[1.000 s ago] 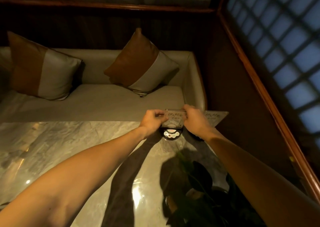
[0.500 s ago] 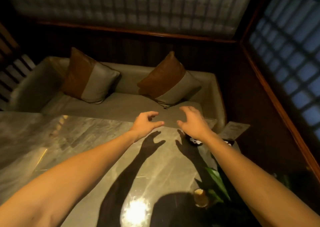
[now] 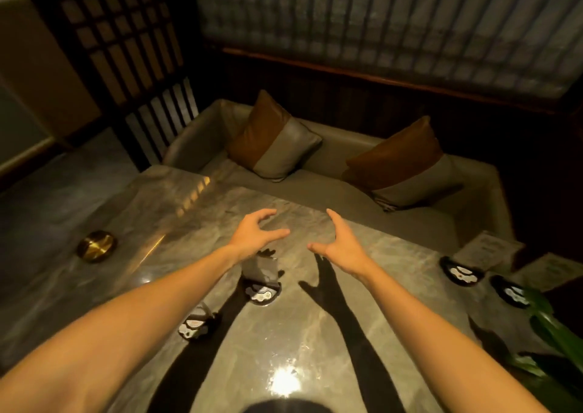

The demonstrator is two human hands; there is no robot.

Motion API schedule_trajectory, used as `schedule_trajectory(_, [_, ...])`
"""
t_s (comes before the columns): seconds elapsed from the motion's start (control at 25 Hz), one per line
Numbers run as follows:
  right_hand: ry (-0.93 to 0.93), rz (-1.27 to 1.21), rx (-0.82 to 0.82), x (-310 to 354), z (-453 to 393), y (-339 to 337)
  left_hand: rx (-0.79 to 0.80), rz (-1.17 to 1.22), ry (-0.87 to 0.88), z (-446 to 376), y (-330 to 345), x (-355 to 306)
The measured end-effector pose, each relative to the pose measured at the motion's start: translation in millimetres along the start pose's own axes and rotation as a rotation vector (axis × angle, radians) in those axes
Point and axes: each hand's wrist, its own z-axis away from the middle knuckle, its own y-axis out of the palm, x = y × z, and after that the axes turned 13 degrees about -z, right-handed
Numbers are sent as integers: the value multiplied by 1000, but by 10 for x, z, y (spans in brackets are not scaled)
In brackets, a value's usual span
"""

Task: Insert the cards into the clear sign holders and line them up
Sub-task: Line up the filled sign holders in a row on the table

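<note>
Two clear sign holders with cards stand at the table's right edge: one on a dark base, a second just right of it on its base. Two more holders stand mid-table under my left forearm: one with a dark base, and a nearer one. My left hand and my right hand hover above the marble table, both empty with fingers spread, above and beyond the mid-table holders.
A brass round dish sits at the table's left. Green plant leaves reach in at the right edge. Beyond the table is a bench sofa with two cushions, and a dark slatted screen at left.
A second ago both hands held a clear holder at the right edge. They let it go and swung left over the table's middle; the view turned left with them.
</note>
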Motion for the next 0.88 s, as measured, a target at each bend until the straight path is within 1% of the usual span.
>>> schedule_trajectory(0.16, [28,-27,116,-71,20,776,116,-61,-85,122,-125,608])
schedule_trajectory(0.28, [48,-88,171,-153,23,1154,109,-56,-92,177,-120,866])
schedule_trajectory(0.36, [46,-40,170,-253,-28,1327,97,-56,-111,196,-101,978])
schedule_trajectory(0.44, [40,-19,106,-361,-112,1423,108,-57,-131,161,-49,1099])
schedule_trajectory(0.56, [13,-21,-4,-469,-178,1436,86,-73,-138,113,14,1190])
schedule_trajectory(0.68, [8,-10,-11,-525,-119,1271,90,-26,-81,93,146,1166])
schedule_trajectory(0.88, [24,-85,-58,-479,-80,763,129,31,-10,-16,304,710])
